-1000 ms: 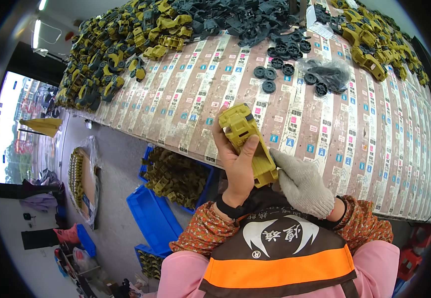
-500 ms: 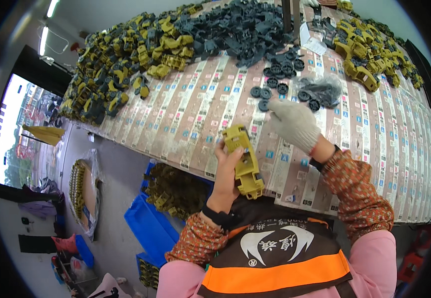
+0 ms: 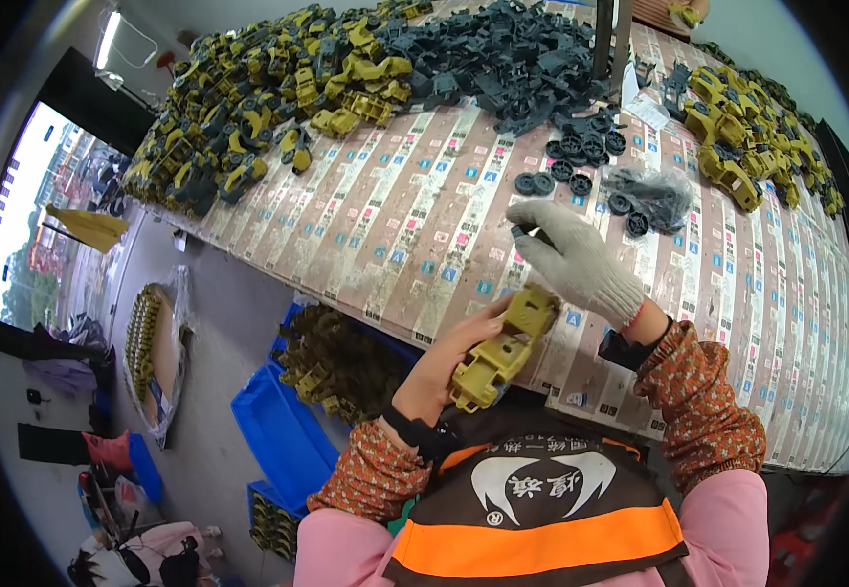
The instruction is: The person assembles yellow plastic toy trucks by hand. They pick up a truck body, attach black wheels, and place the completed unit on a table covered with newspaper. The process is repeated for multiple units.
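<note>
My left hand (image 3: pixel 441 368) is bare and grips a yellow plastic toy vehicle body (image 3: pixel 496 359) near the table's front edge. The body is tilted, its far end pointing up and to the right. My right hand (image 3: pixel 586 262), in a white knitted glove, is just beyond it, thumb and fingers pinched on a dark toy wheel (image 3: pixel 518 232) that is mostly hidden. Past that hand lie several loose black wheels (image 3: pixel 579 147) and a clear plastic bag (image 3: pixel 661 199) with dark wheels in and beside it.
Assembled yellow-and-black toy vehicles (image 3: pixel 239 108) are heaped at the back left, beside dark plastic parts (image 3: pixel 503 61). More yellow bodies (image 3: pixel 737 147) lie at the right. A dark post (image 3: pixel 623 44) rises behind. Blue crates (image 3: pixel 273 421) stand on the floor; a person's hand (image 3: pixel 691 12) shows at the far edge.
My right hand has lifted a wheel off the table and drawn it nearer. My left hand has turned the vehicle body, swinging its far end to the right.
</note>
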Demonstrator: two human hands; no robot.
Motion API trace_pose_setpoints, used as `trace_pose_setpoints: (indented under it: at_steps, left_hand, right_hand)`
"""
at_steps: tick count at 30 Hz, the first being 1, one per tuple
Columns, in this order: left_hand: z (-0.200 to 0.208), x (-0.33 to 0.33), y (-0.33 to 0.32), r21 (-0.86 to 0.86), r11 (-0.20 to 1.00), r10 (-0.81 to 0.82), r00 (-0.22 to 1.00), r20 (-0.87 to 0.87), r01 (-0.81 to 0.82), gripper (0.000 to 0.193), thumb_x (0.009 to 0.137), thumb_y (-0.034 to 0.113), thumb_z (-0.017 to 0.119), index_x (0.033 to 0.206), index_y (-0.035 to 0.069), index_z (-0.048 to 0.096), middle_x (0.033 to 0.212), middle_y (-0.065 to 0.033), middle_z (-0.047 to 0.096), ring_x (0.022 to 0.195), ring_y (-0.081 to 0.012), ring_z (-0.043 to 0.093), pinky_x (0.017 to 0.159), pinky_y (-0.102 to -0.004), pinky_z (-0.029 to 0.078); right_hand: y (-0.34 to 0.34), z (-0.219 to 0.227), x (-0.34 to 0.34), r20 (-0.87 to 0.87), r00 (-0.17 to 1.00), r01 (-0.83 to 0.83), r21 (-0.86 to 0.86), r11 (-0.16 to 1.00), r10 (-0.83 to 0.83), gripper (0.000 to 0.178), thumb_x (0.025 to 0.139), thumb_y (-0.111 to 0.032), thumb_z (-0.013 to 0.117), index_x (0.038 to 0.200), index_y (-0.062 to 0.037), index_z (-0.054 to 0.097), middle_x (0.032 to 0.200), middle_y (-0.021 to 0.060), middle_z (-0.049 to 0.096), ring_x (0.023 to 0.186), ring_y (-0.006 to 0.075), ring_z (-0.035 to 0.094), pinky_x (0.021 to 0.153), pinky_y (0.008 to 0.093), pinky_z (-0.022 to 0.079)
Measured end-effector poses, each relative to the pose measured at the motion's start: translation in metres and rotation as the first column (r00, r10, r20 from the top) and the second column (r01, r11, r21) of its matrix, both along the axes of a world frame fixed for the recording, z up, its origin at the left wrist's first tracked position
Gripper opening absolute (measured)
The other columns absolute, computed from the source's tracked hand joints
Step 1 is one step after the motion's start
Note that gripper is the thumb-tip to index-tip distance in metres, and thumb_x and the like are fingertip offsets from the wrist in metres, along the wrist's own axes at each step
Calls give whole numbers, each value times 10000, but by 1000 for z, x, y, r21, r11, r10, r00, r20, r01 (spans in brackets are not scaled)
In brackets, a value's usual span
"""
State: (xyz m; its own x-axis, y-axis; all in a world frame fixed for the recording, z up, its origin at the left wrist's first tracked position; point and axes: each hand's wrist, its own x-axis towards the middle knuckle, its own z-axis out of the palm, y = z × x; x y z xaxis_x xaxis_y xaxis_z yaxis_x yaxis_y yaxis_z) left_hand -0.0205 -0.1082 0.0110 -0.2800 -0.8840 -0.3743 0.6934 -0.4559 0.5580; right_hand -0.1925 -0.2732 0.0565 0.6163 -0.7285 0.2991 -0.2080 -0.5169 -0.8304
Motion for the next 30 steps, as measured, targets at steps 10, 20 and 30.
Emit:
trace_pose_setpoints:
  at_steps: [10, 20, 30]
  left_hand:
    - [3, -12, -5, -177, 971, 114, 964, -241, -160, 808, 1048, 553, 600, 1678, 262, 185, 1507, -177, 540, 1324, -315, 604, 955, -419, 558]
    - [-16, -46, -9, -292, 866, 484, 828, 283, -406, 557, 1060, 238, 647, 1546, 107, 407, 1386, -167, 625, 1271, -274, 614, 1146, -440, 450]
    - [-16, -20, 11, -62, 977, 203, 978, -42, -206, 674, 1036, 495, 656, 1564, 142, 434, 1203, -68, 673, 1045, -219, 704, 858, -425, 617]
  right_hand:
    - [37, -28, -41, -141, 956, 256, -33, 966, -258, 269, 992, -182, 637, 1221, -43, 621, 1077, 245, 643, 1005, 431, 659, 879, 488, 534]
    - [92, -6, -47, -95, 992, 91, 90, 992, -82, 381, 941, -165, 703, 1291, -42, 615, 1123, 227, 656, 1020, 389, 678, 893, 445, 548]
    - [70, -6, -57, 262, 957, -74, 629, 774, -123, 436, 1010, -84, 631, 1427, 27, 565, 1247, 101, 663, 1094, 164, 649, 984, 337, 558]
